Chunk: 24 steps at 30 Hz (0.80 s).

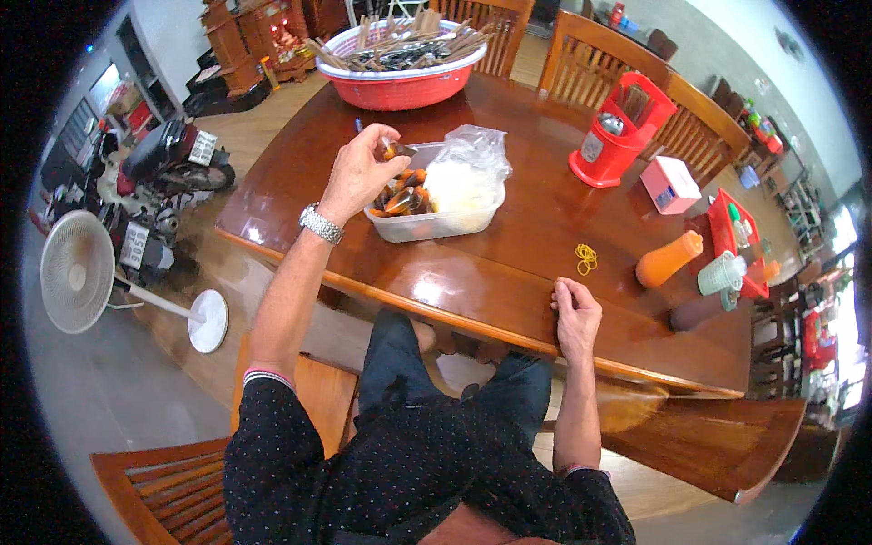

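My left hand, with a metal watch at the wrist, is pinched on a small clear packet with dark and orange contents. It is raised over the left side of a translucent plastic tub. Several similar packets are piled in that side of the tub. Clear plastic bags with something pale in them fill the other side. My right hand rests at the table's near edge, fingers curled in and nothing visible in them. Yellow rubber bands lie just beyond it.
On the wooden table stand a red and white basket of chopsticks and cutlery, a red utensil holder, a pink box, an orange sauce bottle and a red caddy. A fan and motorbikes stand left.
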Each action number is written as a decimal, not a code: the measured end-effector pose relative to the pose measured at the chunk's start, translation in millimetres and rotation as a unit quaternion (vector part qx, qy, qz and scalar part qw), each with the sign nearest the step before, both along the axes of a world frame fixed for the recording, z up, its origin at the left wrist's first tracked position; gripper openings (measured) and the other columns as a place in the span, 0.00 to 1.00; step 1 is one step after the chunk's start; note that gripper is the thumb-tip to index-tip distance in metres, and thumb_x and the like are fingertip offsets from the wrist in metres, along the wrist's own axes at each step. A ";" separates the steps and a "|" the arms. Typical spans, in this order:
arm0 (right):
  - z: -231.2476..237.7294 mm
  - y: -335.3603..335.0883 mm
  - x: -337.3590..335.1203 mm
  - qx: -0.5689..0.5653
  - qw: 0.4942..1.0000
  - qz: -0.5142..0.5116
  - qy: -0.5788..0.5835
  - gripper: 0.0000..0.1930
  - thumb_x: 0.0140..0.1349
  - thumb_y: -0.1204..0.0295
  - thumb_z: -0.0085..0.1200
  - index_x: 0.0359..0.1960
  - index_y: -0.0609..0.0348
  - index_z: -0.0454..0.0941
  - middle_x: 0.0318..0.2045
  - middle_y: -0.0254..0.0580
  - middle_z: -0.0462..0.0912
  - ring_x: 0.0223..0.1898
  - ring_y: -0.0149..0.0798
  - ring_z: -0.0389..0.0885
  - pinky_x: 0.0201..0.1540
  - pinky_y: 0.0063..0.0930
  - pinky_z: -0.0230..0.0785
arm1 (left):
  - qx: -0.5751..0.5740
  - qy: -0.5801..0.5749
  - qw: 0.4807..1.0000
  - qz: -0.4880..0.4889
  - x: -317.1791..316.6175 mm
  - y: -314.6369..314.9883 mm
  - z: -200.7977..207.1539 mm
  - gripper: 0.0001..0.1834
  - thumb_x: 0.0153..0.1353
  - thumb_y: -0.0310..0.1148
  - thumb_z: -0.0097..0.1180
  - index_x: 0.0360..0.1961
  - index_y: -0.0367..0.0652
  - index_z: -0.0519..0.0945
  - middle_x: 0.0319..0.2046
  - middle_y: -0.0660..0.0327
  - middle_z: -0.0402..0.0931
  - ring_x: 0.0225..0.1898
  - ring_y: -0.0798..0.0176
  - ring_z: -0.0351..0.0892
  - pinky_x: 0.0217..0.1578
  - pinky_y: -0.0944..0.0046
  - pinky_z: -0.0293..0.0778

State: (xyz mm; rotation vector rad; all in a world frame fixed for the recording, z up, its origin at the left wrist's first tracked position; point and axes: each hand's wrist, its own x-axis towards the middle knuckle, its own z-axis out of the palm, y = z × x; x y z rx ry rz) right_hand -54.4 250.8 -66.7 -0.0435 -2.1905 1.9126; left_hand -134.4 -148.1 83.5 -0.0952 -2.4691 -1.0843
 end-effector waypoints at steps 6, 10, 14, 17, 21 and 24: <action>2.2 -1.6 4.7 0.002 1.000 -0.001 0.022 0.08 0.71 0.73 0.60 0.44 0.67 0.86 0.38 0.37 0.84 0.35 0.27 0.81 0.38 0.23 0.78 | -0.173 0.037 0.984 0.018 -1.1 15.9 -19.3 0.18 0.58 0.37 0.71 0.45 0.38 0.83 0.41 0.49 0.84 0.45 0.45 0.83 0.50 0.50 0.77; 3.0 -4.1 4.2 0.069 0.997 -0.014 0.009 0.09 0.71 0.72 0.61 0.42 0.67 0.86 0.36 0.40 0.86 0.36 0.29 0.82 0.41 0.25 0.76 | -0.118 0.165 0.978 -0.048 -7.8 39.5 -13.5 0.12 0.65 0.33 0.63 0.46 0.38 0.83 0.47 0.50 0.84 0.53 0.46 0.80 0.58 0.50 0.73; 2.6 -6.1 4.7 0.122 0.991 -0.032 0.043 0.09 0.69 0.72 0.62 0.42 0.67 0.86 0.37 0.45 0.87 0.37 0.34 0.84 0.43 0.28 0.75 | -0.172 0.168 0.961 -0.139 -30.7 56.1 3.9 0.18 0.64 0.35 0.64 0.53 0.40 0.80 0.52 0.51 0.81 0.57 0.46 0.78 0.58 0.48 0.71; 3.8 -6.3 6.8 0.111 0.993 -0.037 0.035 0.09 0.69 0.72 0.61 0.41 0.67 0.86 0.38 0.47 0.87 0.38 0.37 0.85 0.44 0.29 0.76 | -0.305 0.091 0.943 -0.093 -36.9 59.5 9.0 0.31 0.58 0.36 0.69 0.62 0.44 0.74 0.53 0.49 0.77 0.59 0.47 0.74 0.57 0.45 0.70; 4.8 -5.9 6.7 0.147 0.987 -0.027 0.065 0.08 0.69 0.72 0.62 0.41 0.65 0.86 0.37 0.45 0.88 0.38 0.36 0.85 0.44 0.29 0.76 | -0.234 0.196 0.949 -0.084 -41.0 65.6 4.2 0.21 0.59 0.31 0.67 0.54 0.43 0.78 0.46 0.50 0.78 0.52 0.45 0.77 0.54 0.46 0.72; 3.5 -6.9 4.8 0.175 0.979 -0.024 0.101 0.07 0.69 0.72 0.62 0.41 0.65 0.87 0.36 0.44 0.87 0.38 0.36 0.85 0.44 0.28 0.76 | -0.171 0.184 0.960 -0.121 -50.6 62.2 5.9 0.11 0.63 0.28 0.63 0.46 0.41 0.82 0.40 0.51 0.79 0.47 0.46 0.79 0.49 0.49 0.75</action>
